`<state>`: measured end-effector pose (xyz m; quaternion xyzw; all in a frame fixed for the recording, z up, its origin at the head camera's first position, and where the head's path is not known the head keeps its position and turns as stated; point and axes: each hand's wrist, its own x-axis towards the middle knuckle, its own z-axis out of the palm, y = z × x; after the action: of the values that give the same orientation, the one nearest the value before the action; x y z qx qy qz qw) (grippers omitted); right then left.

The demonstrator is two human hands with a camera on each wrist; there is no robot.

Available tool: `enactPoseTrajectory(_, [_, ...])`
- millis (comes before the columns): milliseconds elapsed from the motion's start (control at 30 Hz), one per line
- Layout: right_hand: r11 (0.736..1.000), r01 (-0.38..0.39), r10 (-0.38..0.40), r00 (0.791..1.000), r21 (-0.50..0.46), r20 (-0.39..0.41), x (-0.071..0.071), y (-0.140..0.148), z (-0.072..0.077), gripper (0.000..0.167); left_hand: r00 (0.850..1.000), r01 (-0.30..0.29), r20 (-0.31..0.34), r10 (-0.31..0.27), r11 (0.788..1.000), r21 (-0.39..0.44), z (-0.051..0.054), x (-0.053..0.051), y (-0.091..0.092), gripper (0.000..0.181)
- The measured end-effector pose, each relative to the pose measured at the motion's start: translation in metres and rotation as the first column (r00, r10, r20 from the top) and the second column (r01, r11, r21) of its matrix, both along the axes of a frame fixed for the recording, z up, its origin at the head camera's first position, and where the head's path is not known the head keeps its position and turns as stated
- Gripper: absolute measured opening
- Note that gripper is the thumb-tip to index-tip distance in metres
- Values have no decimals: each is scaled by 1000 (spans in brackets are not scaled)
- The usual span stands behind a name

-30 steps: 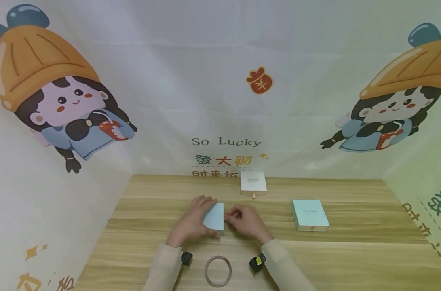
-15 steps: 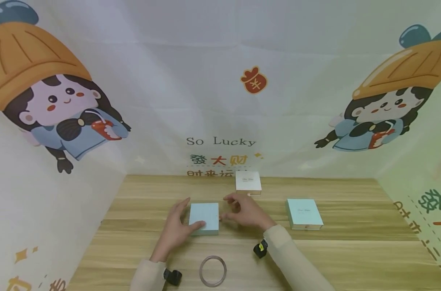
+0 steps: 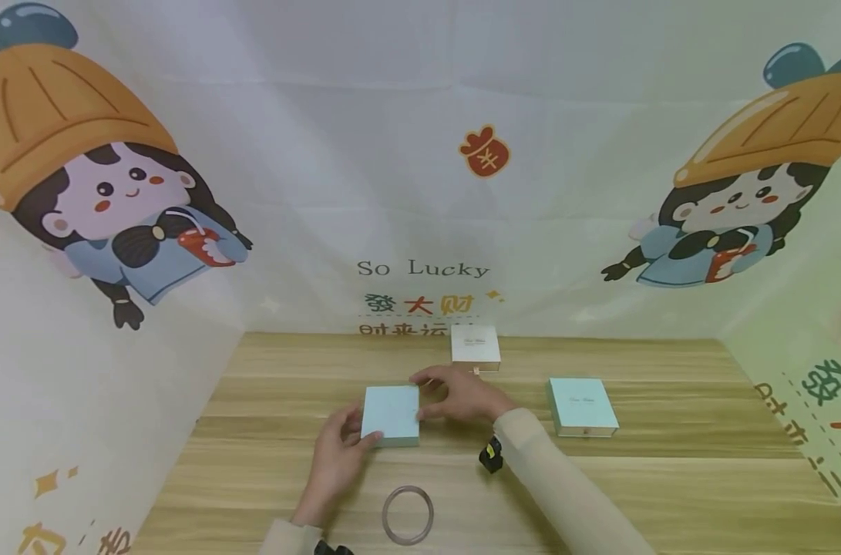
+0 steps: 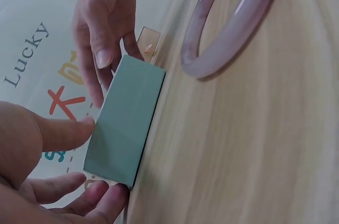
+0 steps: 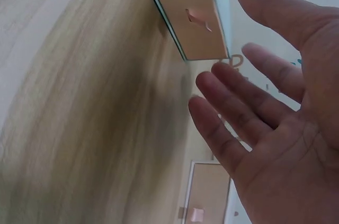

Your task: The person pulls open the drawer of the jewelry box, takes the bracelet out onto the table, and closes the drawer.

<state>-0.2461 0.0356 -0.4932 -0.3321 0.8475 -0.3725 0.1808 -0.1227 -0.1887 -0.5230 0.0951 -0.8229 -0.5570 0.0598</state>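
Note:
A light blue box (image 3: 391, 412) lies on the table, also seen as a green-blue side (image 4: 126, 123) in the left wrist view. My left hand (image 3: 338, 455) grips its left end, thumb (image 4: 69, 133) on the top edge and fingertips (image 4: 108, 200) at the end face. At the box's right side is my right hand (image 3: 465, 397), fingers loosely extended; the right wrist view shows that palm (image 5: 288, 155) beside the tan drawer face (image 5: 183, 1) with its small ribbon tab (image 5: 198, 20), nothing held.
A pinkish-grey ring (image 3: 385, 515) lies near the front, large in the left wrist view (image 4: 241, 33). A white box (image 3: 476, 344) stands at the back by the printed backdrop, and a second light blue box (image 3: 583, 405) on the right.
My left hand first slid off the box's top to its left, then closed in on its left end. The right fingers have let go at the tab side and spread along the right edge.

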Motion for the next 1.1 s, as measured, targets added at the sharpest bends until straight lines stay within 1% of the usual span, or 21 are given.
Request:
enactPoseTrajectory(67, [1000,1,-1,1000,-2,10,-1,-2,-2,59,1000,-20,-11,20,1000,-7,-2,-1,2,59])
enactPoseTrajectory(133, [1000,18,-18,1000,-3,20,-1,-4,-3,58,999,-28,-24,27,999,-15,-4,-2,3,57])
enactPoseTrajectory(267, [998,61,-60,998,-15,22,-3,-7,-8,55,999,-21,-35,20,999,-29,-3,-2,4,55])
enactPoseTrajectory(367, [997,73,-72,997,-36,30,-4,-8,-12,53,999,-23,-24,22,999,-33,-2,-1,4,54])
enactPoseTrajectory(433, [996,81,-79,996,-48,33,-4,-8,-13,52,999,-26,-21,25,999,-35,-2,-2,4,54])
enactPoseTrajectory(667, [988,126,-121,991,-88,56,4,-7,-11,51,1000,-29,9,29,999,-29,-4,-4,4,51])
enactPoseTrajectory(800, [984,149,-146,989,-97,38,7,-9,-13,51,999,-41,26,41,999,-23,-4,-5,1,52])
enactPoseTrajectory(900, [982,157,-156,988,-107,16,10,-10,-18,48,998,-48,46,48,999,-14,-4,-6,-1,52])
enactPoseTrajectory(1000, [978,168,-169,986,-126,0,13,-12,-23,41,996,-54,67,54,999,-1,-4,-6,-5,50])
enactPoseTrajectory(1100, [972,185,-189,982,-148,-12,17,-13,-26,34,996,-55,70,56,998,-6,-4,-8,-10,46])
